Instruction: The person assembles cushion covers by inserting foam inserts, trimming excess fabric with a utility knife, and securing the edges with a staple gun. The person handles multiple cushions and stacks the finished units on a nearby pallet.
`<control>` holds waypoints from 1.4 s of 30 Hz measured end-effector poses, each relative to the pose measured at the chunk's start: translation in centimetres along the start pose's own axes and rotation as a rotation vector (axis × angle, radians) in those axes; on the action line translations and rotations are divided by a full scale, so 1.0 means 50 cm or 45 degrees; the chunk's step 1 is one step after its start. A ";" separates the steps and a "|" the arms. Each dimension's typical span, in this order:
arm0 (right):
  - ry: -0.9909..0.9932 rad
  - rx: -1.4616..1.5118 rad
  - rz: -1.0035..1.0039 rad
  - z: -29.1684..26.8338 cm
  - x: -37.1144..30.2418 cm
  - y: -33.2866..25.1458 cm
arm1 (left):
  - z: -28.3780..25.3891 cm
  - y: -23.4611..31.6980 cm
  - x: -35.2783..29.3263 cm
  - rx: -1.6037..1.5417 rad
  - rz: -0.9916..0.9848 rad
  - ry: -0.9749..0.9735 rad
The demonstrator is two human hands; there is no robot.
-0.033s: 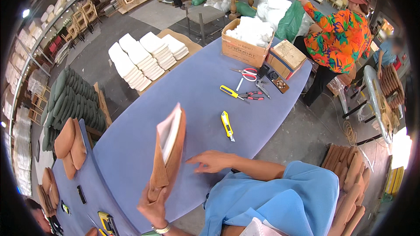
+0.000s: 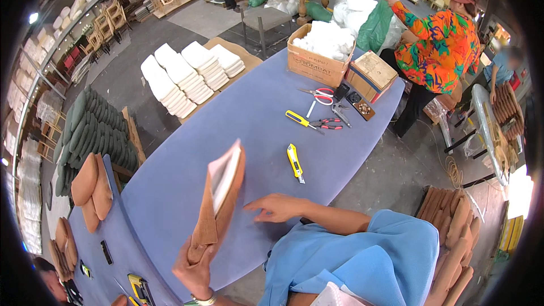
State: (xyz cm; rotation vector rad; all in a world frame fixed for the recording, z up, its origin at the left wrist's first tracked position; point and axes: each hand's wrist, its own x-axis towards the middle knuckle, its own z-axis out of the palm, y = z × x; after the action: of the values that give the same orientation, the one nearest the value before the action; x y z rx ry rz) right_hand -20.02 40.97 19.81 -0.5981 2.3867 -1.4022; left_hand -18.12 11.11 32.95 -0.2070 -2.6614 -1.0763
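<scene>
My left hand (image 2: 192, 269) is closed around the narrow lower end of a brown cushion cover (image 2: 205, 225), holding it up on edge above the blue-covered table (image 2: 266, 147). At its upper end the cover gapes, and white padding (image 2: 228, 177) shows inside. To the right of the cover, apart from it, my right hand (image 2: 276, 208) hovers low over the cloth. Its fingers are stretched out toward the left and hold nothing. Beyond that hand a yellow utility knife (image 2: 294, 163) lies on the table, blade end toward me.
Farther along lie a yellow screwdriver (image 2: 297, 118), red-handled pliers (image 2: 327, 124) and scissors (image 2: 323, 97). A carton of white stuffing (image 2: 317, 65) stands at the far end. Brown cushions (image 2: 92, 190) sit at left. A person in a bright patterned shirt (image 2: 436, 51) stands beyond the table.
The cushion cover's open end has swung slightly right and down. My left hand has shifted a little left and lower; my right hand is nearly still.
</scene>
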 end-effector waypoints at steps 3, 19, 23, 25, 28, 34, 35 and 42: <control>0.076 0.066 0.108 -0.011 -0.031 0.019 | -0.055 0.040 0.046 0.088 0.181 -0.134; 0.732 0.143 -0.447 -0.122 0.090 -0.154 | 0.022 0.064 0.149 0.229 0.421 0.044; 0.619 0.004 -0.714 -0.138 0.128 -0.222 | 0.014 0.078 0.132 0.184 0.340 0.028; 0.525 -0.007 -0.843 -0.116 0.155 -0.244 | -0.003 0.061 0.123 0.187 0.392 0.076; 0.355 0.026 -0.897 -0.083 0.175 -0.259 | -0.013 0.028 0.093 0.092 0.265 0.044; 0.095 0.070 -0.885 -0.038 0.185 -0.272 | -0.031 -0.014 0.048 -0.092 0.067 -0.001; 0.087 0.053 -0.871 -0.031 0.185 -0.261 | -0.031 -0.021 0.041 -0.102 0.051 -0.012; 0.144 0.093 -0.922 -0.011 0.193 -0.224 | -0.037 -0.034 0.016 -0.112 0.042 -0.046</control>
State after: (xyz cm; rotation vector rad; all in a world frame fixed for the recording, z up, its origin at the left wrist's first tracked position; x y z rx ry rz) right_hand -26.42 31.74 29.41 -1.5008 2.2803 -1.8136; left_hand -18.92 8.63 33.33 -0.2895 -2.6344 -1.1915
